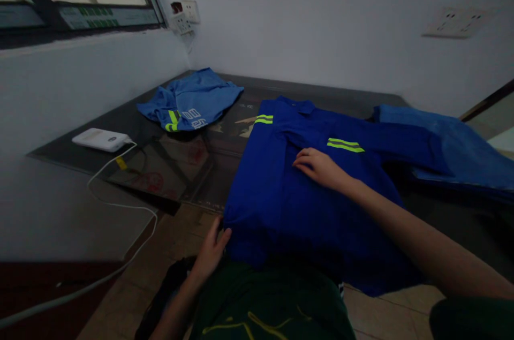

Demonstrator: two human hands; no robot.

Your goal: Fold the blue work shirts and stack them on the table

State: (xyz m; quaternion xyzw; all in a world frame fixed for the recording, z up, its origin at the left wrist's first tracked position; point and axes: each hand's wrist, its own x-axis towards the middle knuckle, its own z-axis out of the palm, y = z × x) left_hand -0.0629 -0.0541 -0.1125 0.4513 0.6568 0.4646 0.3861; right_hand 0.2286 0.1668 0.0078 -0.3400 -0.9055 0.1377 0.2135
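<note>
A dark blue work shirt with yellow-green reflective stripes lies spread over the table, its collar at the far end. Its hem hangs over the near edge against my body. My left hand grips the shirt's lower left edge, fingers behind the cloth and thumb in front. Over the middle of the shirt front, beside the placket, is my right hand. Its fingers are loosely bent, with a small gap between thumb and forefinger, and no cloth shows between them. The shirt's sleeve stretches out to the right.
A lighter blue garment lies crumpled at the back left. More folded blue clothing is on the right. A white power bank with a white cable sits on the dark table. Walls bound the back and left.
</note>
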